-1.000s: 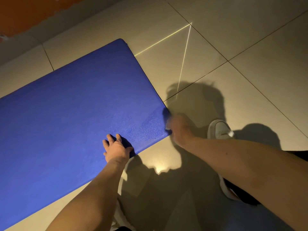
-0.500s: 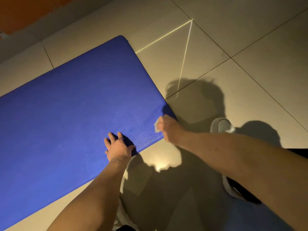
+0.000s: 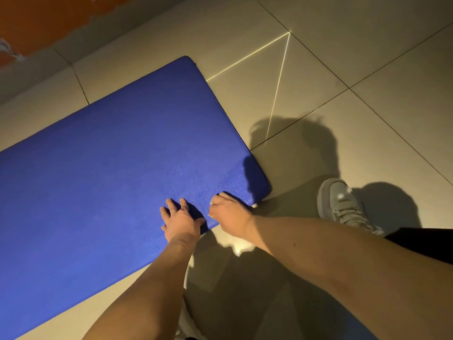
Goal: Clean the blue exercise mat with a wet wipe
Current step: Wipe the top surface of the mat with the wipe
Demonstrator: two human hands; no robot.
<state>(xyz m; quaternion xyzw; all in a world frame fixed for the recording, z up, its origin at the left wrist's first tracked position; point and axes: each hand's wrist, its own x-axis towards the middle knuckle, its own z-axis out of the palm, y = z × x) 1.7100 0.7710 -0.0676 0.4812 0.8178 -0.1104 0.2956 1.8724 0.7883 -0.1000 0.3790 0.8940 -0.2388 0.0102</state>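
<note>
**Two hands on a blue exercise mat, one wiping near its corner**

Seen from above, a blue exercise mat (image 3: 110,180) lies flat on a pale tiled floor (image 3: 367,57), running from the left edge of the view toward the middle. Its near right corner sits close to the person's grey shoe (image 3: 340,204).

The left hand (image 3: 182,220) rests flat on the mat just inside its near edge, fingers spread wide, apparently pinning it down. Just beside it, the right hand (image 3: 229,217) is curled into a fist on the mat, bunched around a wet wipe (image 3: 210,203). Only thin pale slivers of the wipe show at the knuckles. The mat between this hand and the corner glistens in fine speckles and looks damp. The long stretch to the left looks dry and is probably not yet wiped.

The mat looks like soft, light foam with a grainy surface. It would likely slide on the smooth tiles or buckle under a hard push, so bracing it with a flat palm beside the wiping hand makes sense. The wipe is limp and thin, and is best held wadded in the fingers so it does not roll up or slip out.
</note>
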